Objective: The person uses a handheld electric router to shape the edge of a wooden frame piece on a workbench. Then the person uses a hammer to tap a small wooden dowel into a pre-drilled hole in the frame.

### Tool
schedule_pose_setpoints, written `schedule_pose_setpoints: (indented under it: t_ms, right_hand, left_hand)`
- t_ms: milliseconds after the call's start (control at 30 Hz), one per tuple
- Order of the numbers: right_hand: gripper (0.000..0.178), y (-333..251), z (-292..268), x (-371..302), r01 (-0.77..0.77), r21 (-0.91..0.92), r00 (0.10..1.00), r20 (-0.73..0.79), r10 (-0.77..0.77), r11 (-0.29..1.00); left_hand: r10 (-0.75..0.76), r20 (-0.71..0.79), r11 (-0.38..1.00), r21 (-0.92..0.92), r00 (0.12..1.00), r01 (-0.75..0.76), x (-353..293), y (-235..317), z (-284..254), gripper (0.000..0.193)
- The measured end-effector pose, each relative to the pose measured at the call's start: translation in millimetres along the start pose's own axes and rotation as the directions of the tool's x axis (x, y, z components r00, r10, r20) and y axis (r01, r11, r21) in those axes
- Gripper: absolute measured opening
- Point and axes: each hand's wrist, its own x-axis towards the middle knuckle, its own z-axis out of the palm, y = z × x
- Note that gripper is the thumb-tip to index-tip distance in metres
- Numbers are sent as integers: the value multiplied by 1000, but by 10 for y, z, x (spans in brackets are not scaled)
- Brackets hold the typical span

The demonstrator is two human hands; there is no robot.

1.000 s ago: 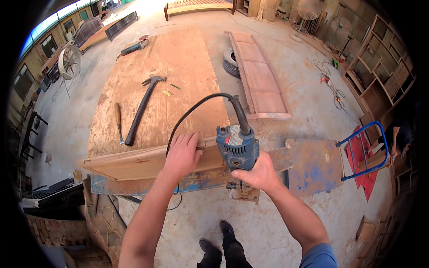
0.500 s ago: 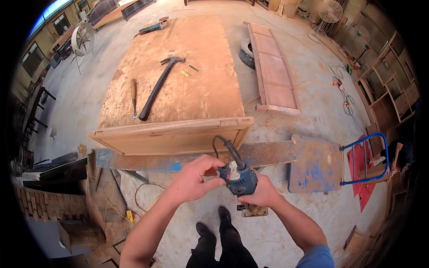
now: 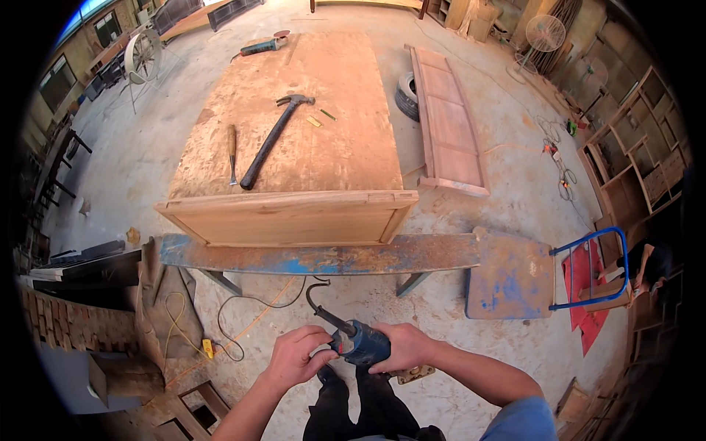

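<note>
The wide fisheye looks from the person's head, down and forward. Nearest, at lower middle, are the left hand (image 3: 300, 358), right hand (image 3: 403, 345) and legs (image 3: 329, 411); the worktop (image 3: 342, 158) lies farther off, upper middle, and the floor (image 3: 507, 338) runs toward the top edge.

I am in a big wood workshop. You can see it from the hammer (image 3: 270, 147), the chisel (image 3: 232, 151) and the grinder (image 3: 259, 48) on a wide wood board (image 3: 346, 158), and from the blue power tool (image 3: 368, 345) I hold. A long wood panel (image 3: 448, 114) lies near the board, open wood shelves (image 3: 665, 173) are at my right, and the floor (image 3: 441, 323) looks dusty.
</note>
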Motion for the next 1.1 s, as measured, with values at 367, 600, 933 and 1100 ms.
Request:
schedule_pose_setpoints:
  t_ms: [367,600,933,1100]
  right_hand:
    - [63,-577,219,230,553,-386,816,431,-386,738]
    - [65,-1440,638,618,822,-358,566,605,-560,444]
    - [56,-2628,1327,1092,972,-226,205,679,-705,65]
    - [44,-2814,1375,1349,933,-361,126,314,-941,4]
  left_hand:
    - [-526,371,748,-226,765,624,-781,161,-472,68]
    - [-332,702,182,-608,630,773,-1537,87,-427,82]
    - [-671,482,-150,-832,563,534,-2586,285,-908,65]
    - [-847,239,-114,-954,475,278,-2554,323,-1256,73]
